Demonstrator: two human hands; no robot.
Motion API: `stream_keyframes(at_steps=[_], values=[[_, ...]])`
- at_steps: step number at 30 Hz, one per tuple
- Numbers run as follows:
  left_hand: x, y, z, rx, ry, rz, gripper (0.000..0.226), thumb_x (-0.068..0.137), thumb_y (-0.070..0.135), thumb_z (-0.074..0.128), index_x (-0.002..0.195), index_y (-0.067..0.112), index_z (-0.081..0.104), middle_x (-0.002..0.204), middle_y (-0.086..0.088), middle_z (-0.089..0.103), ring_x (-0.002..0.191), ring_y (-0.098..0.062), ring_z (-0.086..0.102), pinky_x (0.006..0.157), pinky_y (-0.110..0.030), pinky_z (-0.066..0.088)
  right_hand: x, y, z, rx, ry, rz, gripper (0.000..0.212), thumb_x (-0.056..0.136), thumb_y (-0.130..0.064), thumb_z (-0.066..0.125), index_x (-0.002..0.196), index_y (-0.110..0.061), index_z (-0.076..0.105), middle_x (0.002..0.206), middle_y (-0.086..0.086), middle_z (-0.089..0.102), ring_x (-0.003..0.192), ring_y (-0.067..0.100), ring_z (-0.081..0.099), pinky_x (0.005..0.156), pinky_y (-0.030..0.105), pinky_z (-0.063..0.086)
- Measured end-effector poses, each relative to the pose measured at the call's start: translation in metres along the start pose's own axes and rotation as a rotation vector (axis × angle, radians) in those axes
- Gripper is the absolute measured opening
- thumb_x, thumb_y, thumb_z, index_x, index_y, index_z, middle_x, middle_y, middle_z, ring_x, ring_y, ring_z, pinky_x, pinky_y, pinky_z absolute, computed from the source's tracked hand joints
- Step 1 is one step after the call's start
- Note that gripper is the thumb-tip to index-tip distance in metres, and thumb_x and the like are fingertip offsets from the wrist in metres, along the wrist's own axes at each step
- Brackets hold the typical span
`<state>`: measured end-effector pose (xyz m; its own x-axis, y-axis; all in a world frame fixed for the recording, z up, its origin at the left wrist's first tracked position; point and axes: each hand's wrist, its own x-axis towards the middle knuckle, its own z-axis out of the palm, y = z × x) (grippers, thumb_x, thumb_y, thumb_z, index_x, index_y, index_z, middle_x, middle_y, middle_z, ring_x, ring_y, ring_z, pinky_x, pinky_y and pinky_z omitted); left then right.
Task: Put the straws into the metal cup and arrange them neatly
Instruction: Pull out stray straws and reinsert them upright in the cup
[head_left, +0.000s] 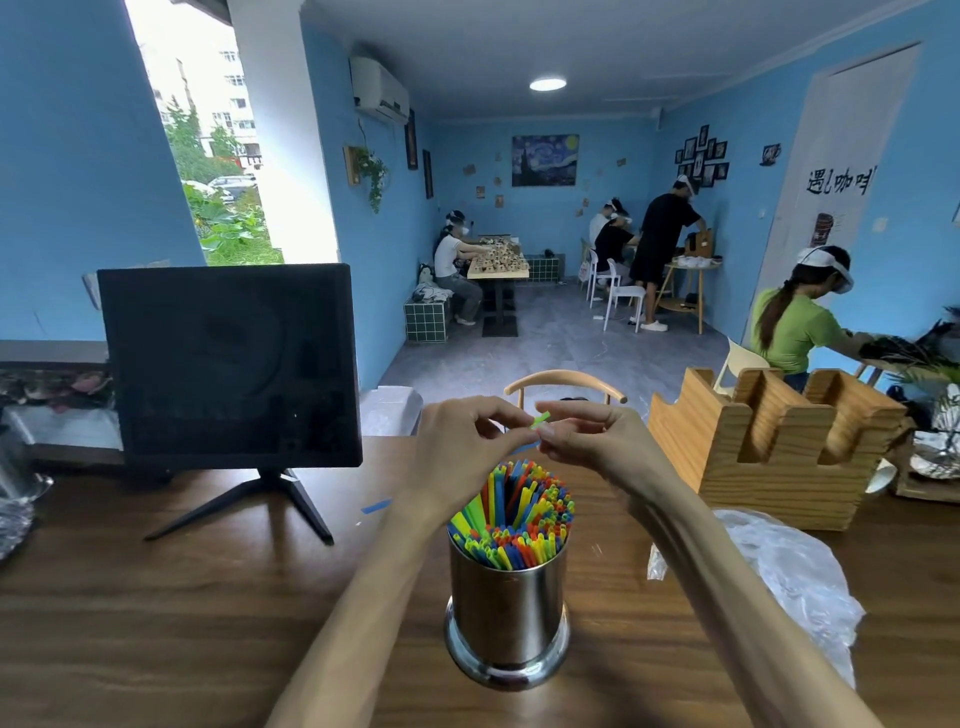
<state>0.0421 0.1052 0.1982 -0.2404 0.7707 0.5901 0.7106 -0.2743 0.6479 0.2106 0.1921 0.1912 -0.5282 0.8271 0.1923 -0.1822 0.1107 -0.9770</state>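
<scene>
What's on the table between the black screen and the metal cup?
Head view: only a small blue scrap lies on bare wooden table between the black screen and the metal cup.

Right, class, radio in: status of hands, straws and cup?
Both hands, left hand and right hand, pinching one green straw above the metal cup. Cup packed with straws, upright. Nothing blocking.

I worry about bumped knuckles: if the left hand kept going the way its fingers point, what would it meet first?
Most likely the right hand. The left hand points rightward, toward it, and both pinch the same green straw above the metal cup. Depth is hard to judge, but their fingertips look almost touching.
</scene>
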Motion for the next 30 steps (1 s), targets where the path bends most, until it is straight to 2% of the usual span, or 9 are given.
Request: stream_keyframes(at_steps=[3, 6, 10, 14, 17, 20, 24, 27, 30], values=[[0.001, -0.004, 0.002, 0.018, -0.045, 0.002, 0.009, 0.081, 0.033, 0.085, 0.089, 0.032, 0.082, 0.072, 0.025, 0.069, 0.072, -0.002, 0.065, 0.065, -0.012, 0.047, 0.002, 0.001, -0.003, -0.015, -0.015, 0.01, 0.019, 0.077, -0.007, 0.08, 0.095, -0.011, 0.079, 0.08, 0.013, 0.076, 0.076, 0.022, 0.074, 0.072, 0.026, 0.061], [0.001, -0.005, 0.002, 0.005, -0.089, -0.029, 0.012, 0.084, 0.037, 0.081, 0.096, 0.035, 0.081, 0.081, 0.024, 0.072, 0.077, 0.002, 0.067, 0.07, -0.013, 0.051, 0.003, 0.003, -0.007, -0.033, 0.008, 0.006, 0.011, 0.079, -0.004, 0.08, 0.088, -0.009, 0.08, 0.082, 0.013, 0.076, 0.078, 0.022, 0.075, 0.071, 0.025, 0.061], [-0.003, -0.012, -0.003, -0.051, -0.184, -0.142, 0.021, 0.088, 0.029, 0.079, 0.109, 0.031, 0.079, 0.084, 0.016, 0.076, 0.074, 0.002, 0.071, 0.071, -0.013, 0.053, 0.005, -0.002, -0.017, -0.036, 0.074, -0.066, 0.016, 0.08, 0.0, 0.079, 0.097, 0.0, 0.078, 0.095, 0.021, 0.076, 0.086, 0.026, 0.074, 0.073, 0.024, 0.06], [-0.001, -0.01, -0.008, -0.087, -0.261, -0.205, 0.022, 0.082, 0.022, 0.084, 0.104, 0.025, 0.08, 0.08, 0.008, 0.078, 0.076, -0.002, 0.074, 0.074, -0.016, 0.056, 0.005, -0.014, -0.011, -0.085, 0.088, -0.192, 0.018, 0.082, 0.0, 0.077, 0.1, -0.005, 0.077, 0.09, 0.016, 0.077, 0.082, 0.021, 0.074, 0.074, 0.027, 0.06], [0.005, 0.002, -0.01, -0.147, -0.18, -0.19, 0.022, 0.08, 0.02, 0.086, 0.101, 0.021, 0.08, 0.081, 0.004, 0.078, 0.074, -0.007, 0.074, 0.075, -0.022, 0.059, 0.004, -0.026, -0.001, 0.002, 0.108, -0.302, 0.027, 0.083, -0.001, 0.077, 0.107, -0.015, 0.075, 0.083, 0.003, 0.076, 0.08, 0.016, 0.073, 0.074, 0.026, 0.058], [0.009, 0.012, -0.009, -0.174, -0.046, -0.121, 0.021, 0.08, 0.019, 0.086, 0.1, 0.022, 0.081, 0.084, 0.009, 0.078, 0.077, 0.0, 0.073, 0.077, -0.017, 0.057, 0.003, -0.034, 0.01, 0.071, 0.152, -0.433, 0.032, 0.088, -0.002, 0.073, 0.117, -0.015, 0.069, 0.085, 0.003, 0.076, 0.079, 0.016, 0.072, 0.072, 0.027, 0.058], [0.005, 0.014, 0.0, -0.338, -0.003, -0.115, 0.02, 0.083, 0.012, 0.083, 0.1, 0.023, 0.079, 0.085, 0.006, 0.079, 0.083, -0.008, 0.076, 0.08, -0.023, 0.06, 0.005, -0.034, 0.019, -0.106, 0.165, -0.596, 0.037, 0.092, -0.002, 0.072, 0.124, -0.017, 0.067, 0.099, 0.01, 0.073, 0.082, 0.016, 0.07, 0.073, 0.029, 0.058], [-0.004, 0.005, 0.01, -0.401, 0.009, -0.151, 0.021, 0.084, 0.008, 0.081, 0.1, 0.021, 0.077, 0.086, 0.003, 0.079, 0.085, -0.011, 0.076, 0.08, -0.021, 0.059, 0.006, -0.026, 0.02, -0.266, 0.14, -0.634, 0.039, 0.092, -0.006, 0.073, 0.124, -0.026, 0.067, 0.102, 0.004, 0.074, 0.087, 0.016, 0.071, 0.077, 0.033, 0.059], [-0.014, -0.009, 0.013, -0.331, -0.037, -0.21, 0.017, 0.083, 0.009, 0.082, 0.098, 0.013, 0.077, 0.083, -0.002, 0.078, 0.081, -0.013, 0.075, 0.076, -0.017, 0.057, 0.005, -0.006, 0.022, -0.402, 0.111, -0.615, 0.037, 0.091, -0.009, 0.074, 0.118, -0.035, 0.07, 0.098, -0.009, 0.074, 0.085, 0.011, 0.07, 0.078, 0.031, 0.058]])
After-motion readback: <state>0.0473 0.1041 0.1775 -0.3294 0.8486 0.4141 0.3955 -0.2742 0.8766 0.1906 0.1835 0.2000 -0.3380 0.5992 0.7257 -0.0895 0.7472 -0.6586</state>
